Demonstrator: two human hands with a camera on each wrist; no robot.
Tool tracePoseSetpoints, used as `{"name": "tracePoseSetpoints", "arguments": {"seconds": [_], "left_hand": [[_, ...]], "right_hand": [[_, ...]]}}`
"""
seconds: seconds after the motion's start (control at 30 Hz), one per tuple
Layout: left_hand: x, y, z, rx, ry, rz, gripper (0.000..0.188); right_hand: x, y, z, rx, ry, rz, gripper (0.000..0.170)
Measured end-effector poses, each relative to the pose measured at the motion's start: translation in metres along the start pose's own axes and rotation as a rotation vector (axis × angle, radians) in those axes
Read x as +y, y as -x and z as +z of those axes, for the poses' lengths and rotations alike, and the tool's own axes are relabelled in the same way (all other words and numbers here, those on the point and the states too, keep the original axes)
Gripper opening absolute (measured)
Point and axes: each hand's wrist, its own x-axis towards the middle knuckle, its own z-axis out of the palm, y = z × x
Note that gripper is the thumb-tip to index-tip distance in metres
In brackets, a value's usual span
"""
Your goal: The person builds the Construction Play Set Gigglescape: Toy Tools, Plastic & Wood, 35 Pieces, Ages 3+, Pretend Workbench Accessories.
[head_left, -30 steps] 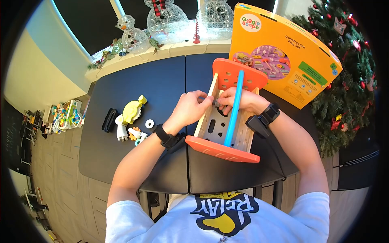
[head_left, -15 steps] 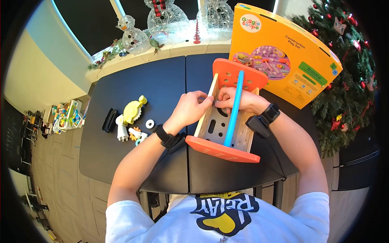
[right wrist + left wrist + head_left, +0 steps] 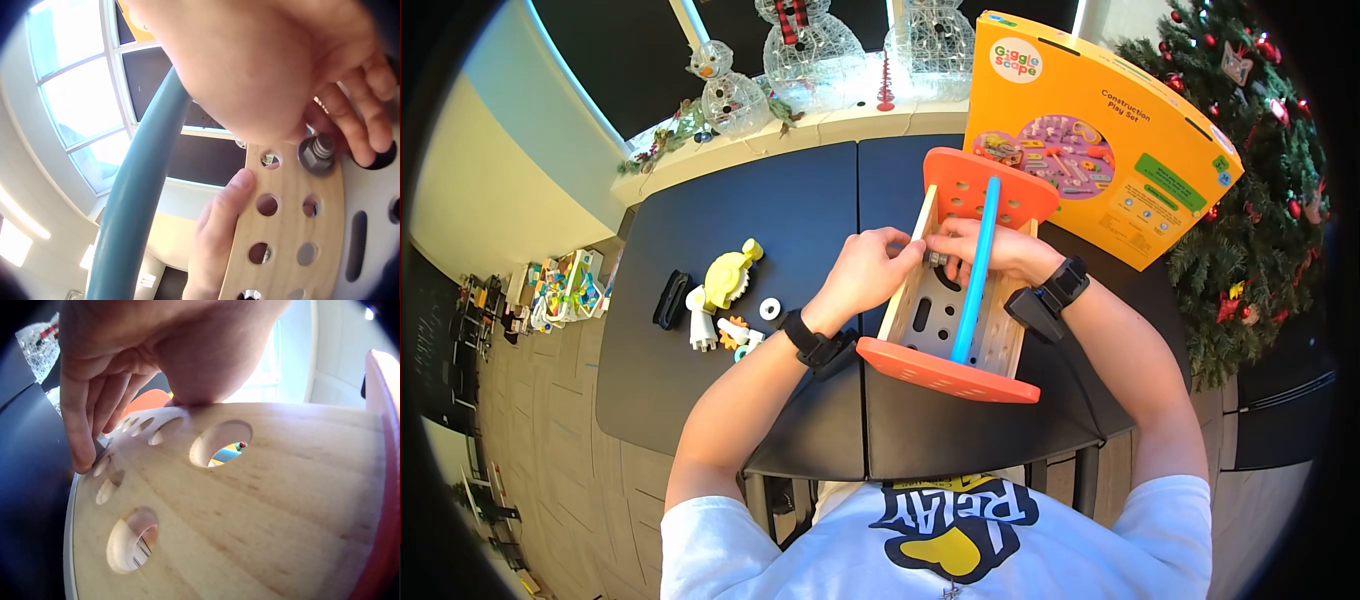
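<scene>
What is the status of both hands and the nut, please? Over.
Left hand grips wood panel. Right hand at nut, hold unclear. Nut on bolt, inner panel face. Blue bar crosses above right hand.

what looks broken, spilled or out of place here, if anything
Nothing stands out. The toy toolbox looks undamaged, and its blue bar shows no visible break. The yellow-green saw piece and white ring lie loose on the table, but nothing looks spilled.
</scene>
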Motion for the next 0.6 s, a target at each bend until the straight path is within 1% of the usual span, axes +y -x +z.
{"name": "tracePoseSetpoints", "arguments": {"seconds": [0.03, 0.13, 0.23, 0.33, 0.53, 0.6], "left_hand": [[0.000, 0.000, 0.000, 0.001, 0.000, 0.002, 0.057], [0.000, 0.000, -0.001, 0.002, -0.002, 0.007, 0.056], [0.000, 0.000, 0.000, 0.002, 0.007, 0.006, 0.056], [0.001, 0.000, 0.000, -0.001, 0.017, 0.001, 0.056], [0.002, 0.001, 0.000, 0.004, 0.011, -0.003, 0.056], [0.001, 0.001, 0.001, 0.016, 0.015, 0.005, 0.054]], "right_hand": [[-0.001, 0.001, 0.000, 0.011, 0.038, -0.019, 0.045], [0.009, -0.004, 0.000, 0.007, 0.047, -0.153, 0.045], [0.007, -0.001, -0.001, 0.004, 0.042, -0.146, 0.041], [0.001, 0.002, 0.000, 0.005, 0.028, -0.040, 0.040], [0.012, -0.012, -0.007, -0.089, 0.115, -0.006, 0.047], [0.012, -0.011, -0.005, -0.022, 0.057, 0.003, 0.046]]}}
